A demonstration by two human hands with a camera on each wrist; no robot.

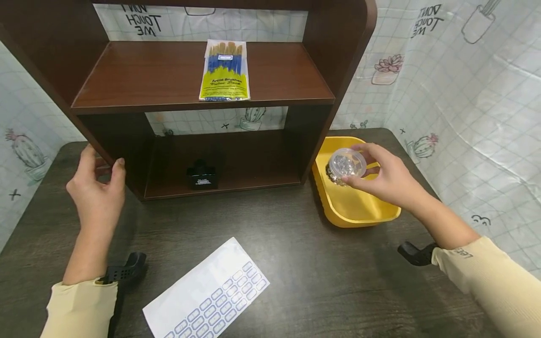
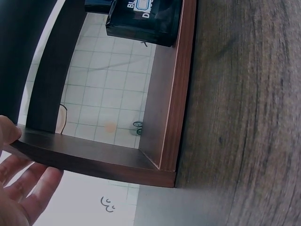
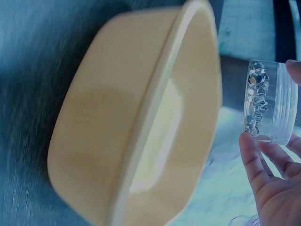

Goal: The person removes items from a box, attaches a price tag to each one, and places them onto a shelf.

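Observation:
My right hand (image 1: 382, 176) holds a small clear round jar (image 1: 347, 162) by its sides, over the yellow bin (image 1: 359, 209). Shiny silvery beads (image 3: 256, 96) show through the jar's wall in the right wrist view, and its lid is on. On the left, my left hand (image 1: 98, 188) grips the front edge of the dark brown shelf unit's (image 1: 203, 107) side panel. In the left wrist view, the thumb (image 2: 8, 131) lies on the panel's inner side and the fingers (image 2: 42, 193) on its outer side.
A pack of artist brushes (image 1: 225, 77) lies on the upper shelf. On the lower shelf stands a small black box (image 1: 202, 177). A white label sheet (image 1: 207, 291) lies on the dark table (image 1: 296, 263) in front. A patterned sheet (image 1: 477, 117) hangs behind and to the right.

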